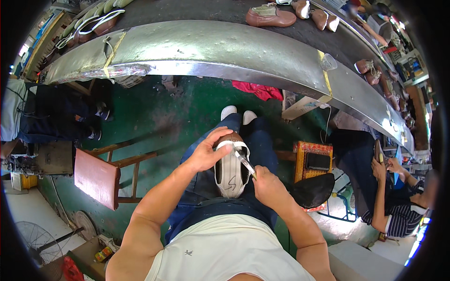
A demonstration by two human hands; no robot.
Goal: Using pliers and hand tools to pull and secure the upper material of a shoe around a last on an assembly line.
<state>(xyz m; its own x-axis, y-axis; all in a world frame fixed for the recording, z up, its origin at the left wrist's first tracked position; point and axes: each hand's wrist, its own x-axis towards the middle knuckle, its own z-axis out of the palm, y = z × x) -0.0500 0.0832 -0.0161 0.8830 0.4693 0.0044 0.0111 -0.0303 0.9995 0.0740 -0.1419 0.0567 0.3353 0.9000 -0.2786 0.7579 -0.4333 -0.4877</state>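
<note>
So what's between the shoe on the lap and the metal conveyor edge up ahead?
In the head view, past the shoe come the person's own legs and white shoe tips, then green floor with a red cloth before the metal conveyor edge.

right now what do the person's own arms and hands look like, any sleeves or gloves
Both arms are bare from the shoulder down: no sleeves, no gloves. The left hand and right hand show no rings, and no watch or band is seen on either wrist. The only upper clothing is a pale cream sleeveless top with a small dark emblem on the chest, worn over dark blue trousers.
</note>
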